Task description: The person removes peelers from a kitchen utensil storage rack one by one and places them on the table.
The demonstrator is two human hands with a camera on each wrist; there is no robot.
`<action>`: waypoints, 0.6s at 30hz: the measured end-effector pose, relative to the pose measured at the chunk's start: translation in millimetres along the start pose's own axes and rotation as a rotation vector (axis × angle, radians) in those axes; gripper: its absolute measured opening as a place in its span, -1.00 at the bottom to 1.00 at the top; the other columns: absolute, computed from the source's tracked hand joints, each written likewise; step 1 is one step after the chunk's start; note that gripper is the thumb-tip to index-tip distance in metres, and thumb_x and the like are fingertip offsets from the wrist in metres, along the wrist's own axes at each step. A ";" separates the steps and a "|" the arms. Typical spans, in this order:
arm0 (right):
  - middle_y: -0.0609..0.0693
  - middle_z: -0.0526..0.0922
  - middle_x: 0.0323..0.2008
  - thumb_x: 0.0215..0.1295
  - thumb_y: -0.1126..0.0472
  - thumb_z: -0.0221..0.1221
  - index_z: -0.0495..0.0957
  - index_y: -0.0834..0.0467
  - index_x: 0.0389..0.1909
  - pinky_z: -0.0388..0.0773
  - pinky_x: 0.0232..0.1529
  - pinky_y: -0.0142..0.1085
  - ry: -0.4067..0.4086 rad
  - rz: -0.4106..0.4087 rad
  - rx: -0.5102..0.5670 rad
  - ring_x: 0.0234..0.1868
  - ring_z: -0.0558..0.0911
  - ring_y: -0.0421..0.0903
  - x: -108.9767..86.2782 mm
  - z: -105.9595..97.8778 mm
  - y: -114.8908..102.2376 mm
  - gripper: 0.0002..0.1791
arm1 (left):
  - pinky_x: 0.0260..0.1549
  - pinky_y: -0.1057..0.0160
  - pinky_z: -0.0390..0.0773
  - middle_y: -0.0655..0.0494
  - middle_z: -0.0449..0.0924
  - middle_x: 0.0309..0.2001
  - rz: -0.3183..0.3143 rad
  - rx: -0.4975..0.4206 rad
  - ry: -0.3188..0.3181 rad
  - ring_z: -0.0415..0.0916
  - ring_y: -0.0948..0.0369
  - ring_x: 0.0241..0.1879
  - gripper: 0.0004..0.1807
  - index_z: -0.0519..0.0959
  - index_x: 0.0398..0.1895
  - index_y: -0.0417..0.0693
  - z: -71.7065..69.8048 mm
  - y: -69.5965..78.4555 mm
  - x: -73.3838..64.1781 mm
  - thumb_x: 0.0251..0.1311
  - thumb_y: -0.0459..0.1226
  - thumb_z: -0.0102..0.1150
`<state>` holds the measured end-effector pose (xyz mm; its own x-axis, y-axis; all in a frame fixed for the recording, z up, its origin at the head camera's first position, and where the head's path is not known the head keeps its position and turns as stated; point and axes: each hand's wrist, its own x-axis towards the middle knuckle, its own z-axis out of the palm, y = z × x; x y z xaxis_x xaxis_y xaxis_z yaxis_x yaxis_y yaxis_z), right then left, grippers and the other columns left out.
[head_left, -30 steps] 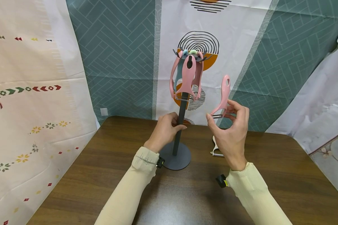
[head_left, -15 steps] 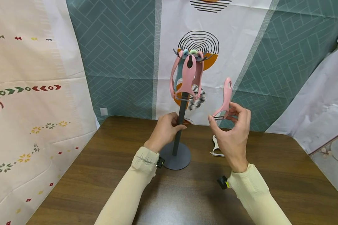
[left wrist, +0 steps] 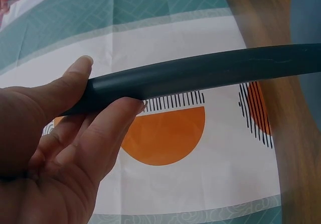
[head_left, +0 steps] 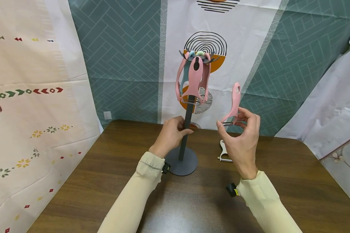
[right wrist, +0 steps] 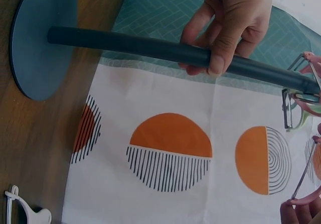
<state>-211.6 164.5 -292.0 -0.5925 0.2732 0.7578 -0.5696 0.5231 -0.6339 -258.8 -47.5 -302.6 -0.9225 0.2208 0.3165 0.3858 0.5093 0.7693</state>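
Observation:
My left hand (head_left: pixel 169 136) grips the middle of a dark grey stand's pole (head_left: pixel 189 115), thumb on one side and fingers curled behind. The left wrist view shows the fingers round the pole (left wrist: pixel 210 73). To the right of the stand, my right hand (head_left: pixel 242 139) pinches a pink peeler (head_left: pixel 235 102) by its blade end, its holed handle pointing up. From the hooks at the stand's top hang several peelers: a pink peeler (head_left: pixel 195 79) in front, more pink ones beside it, a blue peeler (head_left: pixel 185 76) and a pale green one (head_left: pixel 200 53) behind.
The stand's round base (head_left: pixel 189 166) sits on a brown wooden table (head_left: pixel 105 181). A white peeler (head_left: pixel 223 150) lies on it behind my right wrist. A patterned curtain (head_left: pixel 128 81) hangs right behind the table.
My right hand has moved slightly down and right with the pink peeler, a little farther from the hanging peelers. My left hand keeps its grip on the pole.

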 end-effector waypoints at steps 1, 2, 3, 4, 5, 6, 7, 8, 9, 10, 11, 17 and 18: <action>0.16 0.43 -0.02 0.05 0.22 0.52 0.45 0.14 0.29 0.45 0.10 -0.44 0.000 0.000 0.000 -0.05 0.45 -0.17 -0.1 -0.1 0.2 -0.26 | -0.36 0.28 0.58 0.00 0.73 -0.38 -0.001 0.000 0.000 0.63 0.19 -0.37 -0.81 0.62 -0.26 -0.16 -0.2 0.4 -0.2 0.26 -0.23 0.40; 0.16 0.43 -0.02 0.05 0.22 0.52 0.45 0.14 0.28 0.45 0.10 -0.44 0.001 0.000 0.000 -0.05 0.45 -0.17 -0.2 -0.2 0.5 -0.26 | -0.36 0.28 0.58 -0.01 0.73 -0.38 -0.001 0.000 0.000 0.63 0.19 -0.37 -0.81 0.62 -0.26 -0.16 -0.3 0.5 -0.4 0.26 -0.23 0.40; 0.15 0.43 -0.02 0.05 0.22 0.52 0.45 0.14 0.28 0.45 0.10 -0.44 0.001 -0.001 -0.001 -0.05 0.45 -0.17 -0.4 -0.2 0.7 -0.26 | -0.35 0.28 0.58 -0.02 0.73 -0.38 -0.001 0.001 0.000 0.63 0.19 -0.36 -0.81 0.62 -0.26 -0.16 -0.5 0.6 -0.6 0.26 -0.23 0.40; 0.15 0.43 -0.02 0.04 0.22 0.53 0.45 0.14 0.28 0.44 0.10 -0.44 0.001 -0.001 -0.003 -0.05 0.45 -0.17 -0.7 -0.3 1.2 -0.26 | -0.35 0.27 0.58 -0.01 0.73 -0.38 -0.001 0.003 0.001 0.63 0.19 -0.36 -0.81 0.62 -0.26 -0.16 -0.4 0.5 -0.5 0.26 -0.23 0.40; 0.15 0.43 -0.02 0.04 0.23 0.53 0.45 0.15 0.28 0.44 0.10 -0.45 0.001 -0.001 -0.004 -0.05 0.45 -0.17 -1.0 -0.3 1.8 -0.26 | -0.35 0.27 0.58 -0.01 0.73 -0.38 -0.002 0.003 0.001 0.64 0.19 -0.36 -0.81 0.62 -0.26 -0.16 -0.5 0.5 -0.6 0.26 -0.23 0.40; 0.15 0.43 -0.02 0.04 0.23 0.53 0.45 0.15 0.28 0.44 0.10 -0.45 0.000 0.000 -0.005 -0.05 0.45 -0.18 -1.3 -0.5 2.4 -0.26 | -0.35 0.27 0.58 -0.01 0.73 -0.38 -0.002 0.004 0.001 0.64 0.19 -0.36 -0.81 0.62 -0.26 -0.15 -0.5 0.3 -0.6 0.26 -0.22 0.40; 0.16 0.43 -0.02 0.04 0.23 0.53 0.45 0.15 0.28 0.44 0.10 -0.45 -0.001 0.001 -0.006 -0.05 0.45 -0.18 -1.7 -0.6 2.9 -0.26 | -0.35 0.27 0.58 0.00 0.72 -0.38 -0.002 0.006 0.002 0.63 0.19 -0.36 -0.81 0.62 -0.26 -0.15 -0.6 0.3 -0.6 0.26 -0.22 0.40; 0.16 0.43 -0.02 0.04 0.24 0.53 0.45 0.15 0.28 0.44 0.10 -0.45 -0.004 0.002 -0.008 -0.05 0.45 -0.17 -2.0 -0.7 3.6 -0.26 | -0.35 0.27 0.58 0.00 0.72 -0.39 -0.003 0.008 0.002 0.63 0.19 -0.37 -0.81 0.62 -0.26 -0.15 -0.5 0.0 -0.6 0.26 -0.22 0.40; 0.17 0.43 -0.01 0.04 0.24 0.52 0.45 0.16 0.28 0.44 0.10 -0.45 -0.006 0.004 -0.010 -0.05 0.45 -0.17 -2.4 -0.9 4.3 -0.26 | -0.36 0.27 0.58 0.01 0.72 -0.39 -0.004 0.009 0.003 0.63 0.19 -0.37 -0.81 0.62 -0.26 -0.15 -0.6 0.1 -0.6 0.26 -0.22 0.40; 0.18 0.43 -0.01 0.04 0.25 0.52 0.45 0.16 0.28 0.44 0.10 -0.45 -0.006 0.007 -0.013 -0.05 0.45 -0.16 -2.7 -1.0 5.2 -0.26 | -0.36 0.28 0.58 0.02 0.71 -0.40 -0.005 0.010 0.003 0.63 0.19 -0.37 -0.81 0.62 -0.26 -0.15 -0.5 0.0 -0.4 0.25 -0.22 0.41; 0.19 0.43 -0.01 0.05 0.26 0.52 0.45 0.17 0.28 0.45 0.10 -0.45 -0.005 0.008 -0.015 -0.05 0.45 -0.15 -3.1 -0.9 5.9 -0.26 | -0.36 0.28 0.58 0.02 0.71 -0.40 -0.006 0.010 0.002 0.62 0.19 -0.37 -0.81 0.62 -0.26 -0.14 -0.5 0.2 -0.4 0.25 -0.22 0.41; 0.23 0.42 -0.01 0.05 0.31 0.50 0.44 0.23 0.27 0.44 0.10 -0.43 0.002 0.007 -0.033 -0.06 0.45 -0.05 -4.4 -0.9 11.2 -0.27 | -0.36 0.28 0.58 -0.01 0.72 -0.38 -0.012 0.009 -0.003 0.62 0.19 -0.37 -0.80 0.62 -0.25 -0.15 -0.4 0.3 0.0 0.26 -0.21 0.41; 0.23 0.42 -0.01 0.04 0.30 0.50 0.44 0.23 0.27 0.44 0.10 -0.42 0.001 0.005 -0.036 -0.06 0.45 -0.05 -4.6 -1.2 11.8 -0.27 | -0.36 0.27 0.58 -0.02 0.72 -0.38 -0.012 0.010 -0.004 0.62 0.19 -0.37 -0.80 0.62 -0.25 -0.15 -0.3 0.2 0.0 0.26 -0.21 0.41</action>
<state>-214.9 170.4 -302.8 -0.5948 0.2771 0.7546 -0.5457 0.5502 -0.6321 -258.7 -47.7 -302.3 -0.9269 0.2182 0.3054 0.3752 0.5199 0.7674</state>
